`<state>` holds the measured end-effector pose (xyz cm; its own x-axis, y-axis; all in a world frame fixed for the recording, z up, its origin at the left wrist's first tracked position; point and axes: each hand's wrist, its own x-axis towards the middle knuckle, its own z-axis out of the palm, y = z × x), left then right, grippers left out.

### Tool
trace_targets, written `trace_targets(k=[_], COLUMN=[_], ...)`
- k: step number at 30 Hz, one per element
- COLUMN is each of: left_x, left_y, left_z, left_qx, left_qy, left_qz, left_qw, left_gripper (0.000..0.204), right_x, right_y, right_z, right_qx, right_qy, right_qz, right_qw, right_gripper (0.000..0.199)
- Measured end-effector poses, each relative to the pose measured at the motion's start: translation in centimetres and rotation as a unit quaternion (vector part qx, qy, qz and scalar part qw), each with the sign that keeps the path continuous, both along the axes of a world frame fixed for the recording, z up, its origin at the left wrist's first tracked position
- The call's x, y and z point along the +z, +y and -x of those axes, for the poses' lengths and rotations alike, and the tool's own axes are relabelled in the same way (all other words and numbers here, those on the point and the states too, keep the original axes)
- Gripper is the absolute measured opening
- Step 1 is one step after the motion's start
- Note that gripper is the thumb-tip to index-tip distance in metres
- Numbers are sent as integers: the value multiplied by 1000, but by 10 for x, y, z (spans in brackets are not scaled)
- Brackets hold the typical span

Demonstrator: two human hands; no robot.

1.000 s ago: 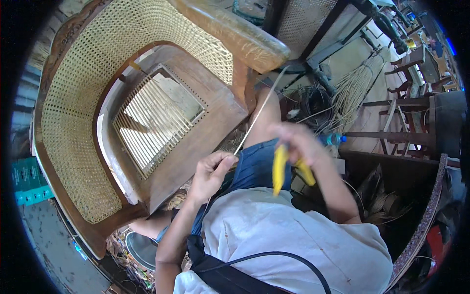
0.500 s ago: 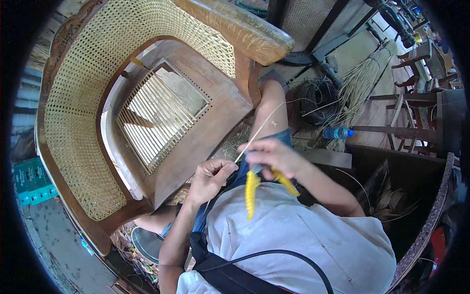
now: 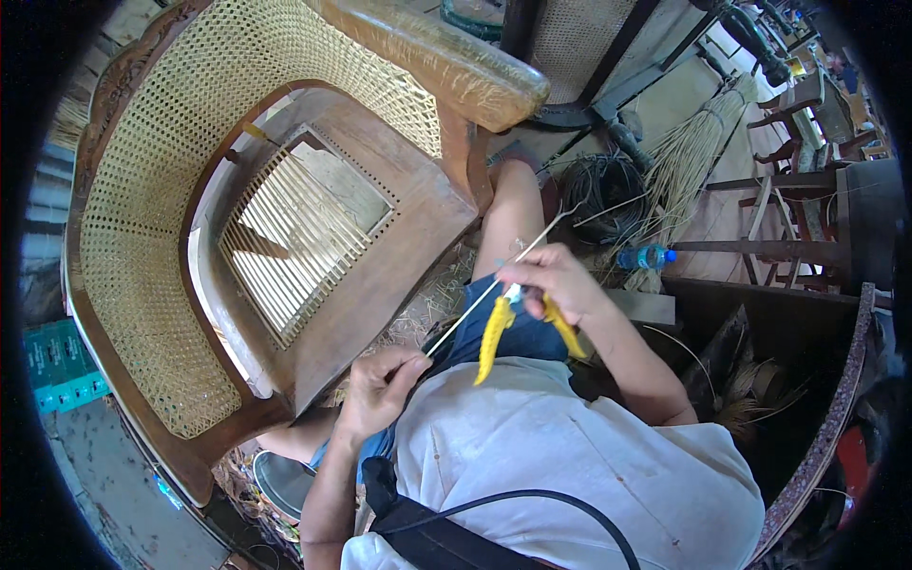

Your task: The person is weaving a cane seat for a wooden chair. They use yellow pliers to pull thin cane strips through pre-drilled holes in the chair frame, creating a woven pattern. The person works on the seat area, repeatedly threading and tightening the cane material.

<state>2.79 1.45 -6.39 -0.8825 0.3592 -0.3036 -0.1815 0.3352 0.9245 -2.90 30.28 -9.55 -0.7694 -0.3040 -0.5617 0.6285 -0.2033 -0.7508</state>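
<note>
Looking down, we saw the big wooden armchair (image 3: 237, 237) filling everything from nine round to twelve o'clock, tipped toward us, its curved woven cane back (image 3: 142, 218) wrapping the left and top. Inside that curve sat the seat frame (image 3: 380, 256), only partly strung, pale strands (image 3: 285, 247) running across the opening at about ten o'clock from the hands. The padded-looking armrest (image 3: 446, 66) jutted across at twelve.

Out at two o'clock we had a loose bundle of pale cane (image 3: 693, 152) spilling on the floor, a dark coil (image 3: 608, 190) just beside it, and a small clear bottle with a blue cap (image 3: 646, 256) near the bundle's foot. More dark wooden chair frames (image 3: 807, 218) stood at three o'clock.

Down in the centre, the right hand (image 3: 560, 285) was closed around yellow-handled pliers (image 3: 499, 337), handles hanging toward six, and it gripped a single thin cane strand (image 3: 475, 313) near the tool's head. That strand ran taut from one o'clock down to seven, where the left hand (image 3: 380, 389) pinched its lower end between thumb and fingers, just beside the chair's front rail (image 3: 313, 380).
</note>
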Motion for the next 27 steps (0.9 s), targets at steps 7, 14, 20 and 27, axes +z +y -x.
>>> trace_targets(k=[7,14,20,27], left_x=[-1,-23,-20,-24], left_y=[-29,45,20,10], left_z=[-13,39,31,23], left_qx=[17,45,3,54], left_qy=[-30,-7,-105,-133], left_qz=[-36,-56,-76,-74], left_qw=[999,997,992,987], left_gripper=[13,17,18,20], right_x=[31,9,13,7], right_y=[85,5,-12,8], right_z=[43,0,14,23], right_qx=[-122,81,-22,22], right_qy=[133,33,36,-1], right_qz=[-151,-62,-75,-12], right_qw=[972,994,996,1000], right_gripper=[23,33,30,38])
